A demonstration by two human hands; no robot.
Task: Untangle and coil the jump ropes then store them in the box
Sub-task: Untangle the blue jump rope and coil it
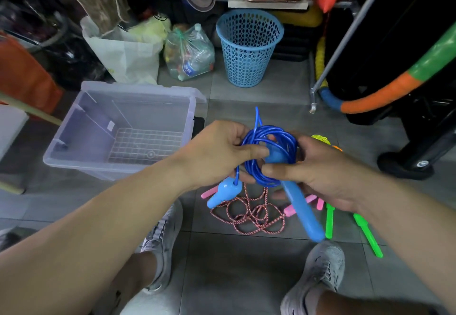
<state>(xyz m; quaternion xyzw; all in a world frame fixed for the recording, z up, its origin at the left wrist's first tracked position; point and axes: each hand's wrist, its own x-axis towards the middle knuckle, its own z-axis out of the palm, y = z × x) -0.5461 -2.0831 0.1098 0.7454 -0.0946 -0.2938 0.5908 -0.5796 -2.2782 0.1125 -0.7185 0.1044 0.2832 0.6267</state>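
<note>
Two hands, one blue rope [278, 133].
Your left hand [217, 152] and right hand [320, 174] both grip its coil beside the box [98, 127].

glossy blue plastic rope [269, 139], clear plastic box [138, 97], matt tiled floor [246, 265]

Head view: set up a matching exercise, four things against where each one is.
1 blue jump rope
2 red-and-white rope
3 clear box
4 blue basket

a open on the floor at left
b held by left hand and right hand
c at the back, beside a bag of bottles
d tangled on the floor

Pairs: 1-b, 2-d, 3-a, 4-c
</note>
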